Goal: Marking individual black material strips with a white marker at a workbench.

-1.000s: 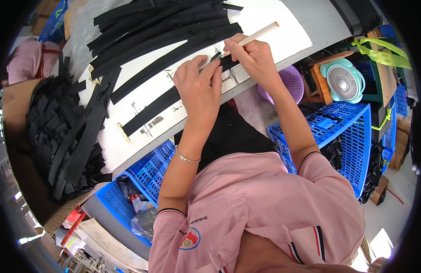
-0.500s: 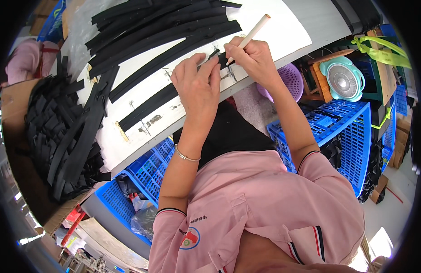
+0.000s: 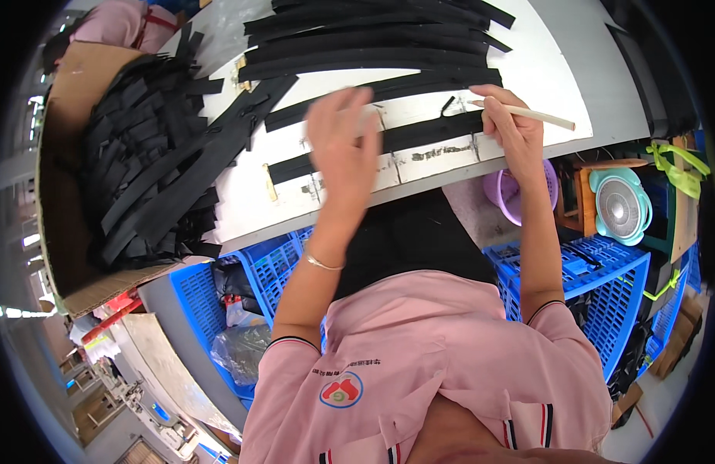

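My right hand [image 3: 506, 124] grips a thin pale stick [image 3: 537, 116], its tip down on a black strip [image 3: 388, 143] that lies across the white table [image 3: 543, 73]. My left hand [image 3: 343, 147] hovers blurred above the same strip, fingers spread, holding nothing. More black strips [image 3: 373, 46] lie in a row farther back on the table.
A cardboard box [image 3: 71, 178] heaped with black strips sits at the left. Blue crates [image 3: 597, 286] stand under the table, with a purple basket [image 3: 500, 197] and a small teal fan [image 3: 620, 205] at the right. Another person in pink [image 3: 114, 23] is at the upper left.
My left hand has lifted off the strip and moved left, away from my right hand. The right hand with the stick has shifted right along the strip.
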Demonstrator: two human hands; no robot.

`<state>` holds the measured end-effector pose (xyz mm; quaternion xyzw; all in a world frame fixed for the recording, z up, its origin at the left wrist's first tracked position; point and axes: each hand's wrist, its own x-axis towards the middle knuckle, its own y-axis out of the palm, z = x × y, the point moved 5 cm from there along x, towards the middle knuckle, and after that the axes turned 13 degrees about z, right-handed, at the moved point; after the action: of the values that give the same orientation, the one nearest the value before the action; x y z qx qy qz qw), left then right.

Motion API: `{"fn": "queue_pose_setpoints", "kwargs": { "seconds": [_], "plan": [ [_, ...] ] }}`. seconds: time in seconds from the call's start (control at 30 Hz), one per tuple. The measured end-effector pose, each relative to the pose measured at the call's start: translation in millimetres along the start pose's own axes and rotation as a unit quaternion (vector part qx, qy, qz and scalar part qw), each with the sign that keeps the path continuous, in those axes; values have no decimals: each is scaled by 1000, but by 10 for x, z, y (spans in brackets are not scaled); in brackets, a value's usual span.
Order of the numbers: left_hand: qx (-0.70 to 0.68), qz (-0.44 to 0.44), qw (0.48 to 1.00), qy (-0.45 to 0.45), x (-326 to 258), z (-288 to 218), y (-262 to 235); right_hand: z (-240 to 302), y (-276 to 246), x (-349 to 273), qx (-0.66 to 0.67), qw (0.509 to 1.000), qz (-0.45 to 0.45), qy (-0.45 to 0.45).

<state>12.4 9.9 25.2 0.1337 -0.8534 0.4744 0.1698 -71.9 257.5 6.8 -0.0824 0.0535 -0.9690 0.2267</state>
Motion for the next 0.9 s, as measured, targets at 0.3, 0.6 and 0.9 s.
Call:
{"fn": "queue_pose_setpoints", "kwargs": {
  "seconds": [0.3, 0.6, 0.9],
  "plan": [
    [200, 47, 970, -129, -165, 1529, -873, 145, 298, 168, -404, 912, 56, -44],
    [173, -111, 970, -128, -190, 1371, -1132, -16, 314, 709, -474, 874, -39, -100],
    [60, 30, 998, 0, -445, 172, -316, -36, 137, 606, -223, 973, -24, -52]
  ]
}}
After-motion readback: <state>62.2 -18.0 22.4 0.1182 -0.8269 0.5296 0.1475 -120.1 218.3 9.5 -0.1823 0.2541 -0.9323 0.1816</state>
